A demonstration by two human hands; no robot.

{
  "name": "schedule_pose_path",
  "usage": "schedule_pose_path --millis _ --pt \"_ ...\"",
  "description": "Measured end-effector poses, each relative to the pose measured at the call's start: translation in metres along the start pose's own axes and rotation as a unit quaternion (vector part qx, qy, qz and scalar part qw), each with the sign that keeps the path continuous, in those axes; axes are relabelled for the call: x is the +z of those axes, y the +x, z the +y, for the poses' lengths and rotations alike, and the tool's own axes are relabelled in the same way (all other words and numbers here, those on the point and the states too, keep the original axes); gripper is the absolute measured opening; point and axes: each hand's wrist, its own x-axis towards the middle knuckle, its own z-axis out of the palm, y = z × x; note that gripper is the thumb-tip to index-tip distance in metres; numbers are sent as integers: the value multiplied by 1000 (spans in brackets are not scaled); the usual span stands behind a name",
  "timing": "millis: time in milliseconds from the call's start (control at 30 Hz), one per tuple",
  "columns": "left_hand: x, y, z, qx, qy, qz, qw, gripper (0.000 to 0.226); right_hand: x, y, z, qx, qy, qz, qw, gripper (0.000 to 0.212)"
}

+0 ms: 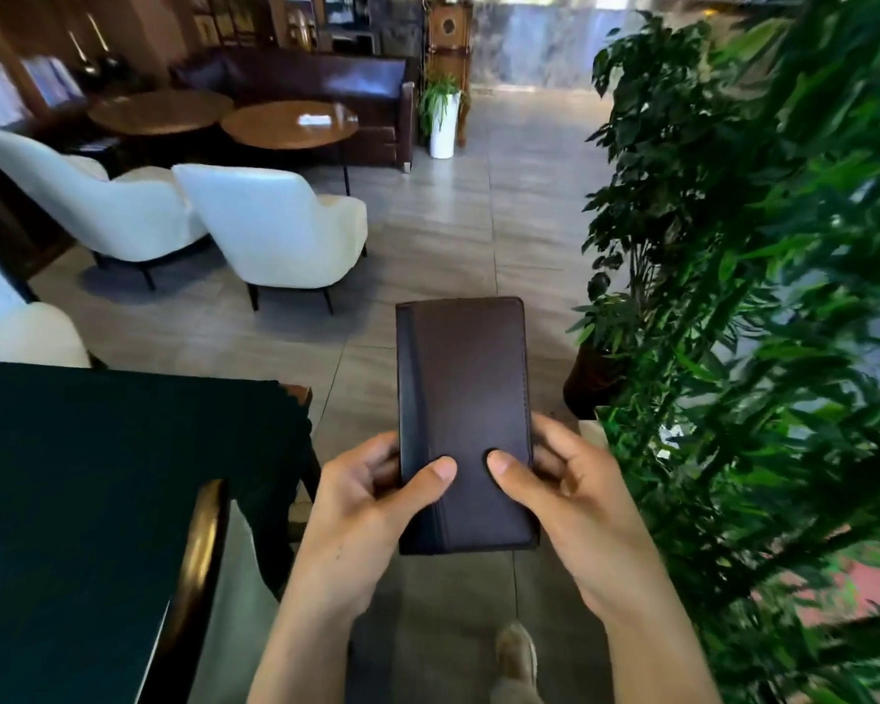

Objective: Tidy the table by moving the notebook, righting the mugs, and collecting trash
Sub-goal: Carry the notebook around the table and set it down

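Observation:
A closed dark brown leather notebook (462,393) is held lengthwise in front of me, above the tiled floor and to the right of the table. My left hand (372,495) grips its lower left edge with the thumb on the cover. My right hand (565,490) grips its lower right edge, thumb also on the cover. No mugs or trash are in view.
A table covered in dark green cloth (97,475) fills the lower left, with a wooden chair back (199,551) beside it. Leafy plants (758,297) crowd the right. White armchairs (275,231) and round wooden tables (290,124) stand further back. My shoe (516,652) is on the floor.

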Motion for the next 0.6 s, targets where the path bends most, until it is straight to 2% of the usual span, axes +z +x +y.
schedule_pose_path --millis 267,600 --pt "22 107 0 -20 -31 54 998 39 -25 129 -2 4 -24 -32 999 31" --pt "40 211 12 6 -24 178 984 30 -34 283 -17 29 -22 -150 988 27"
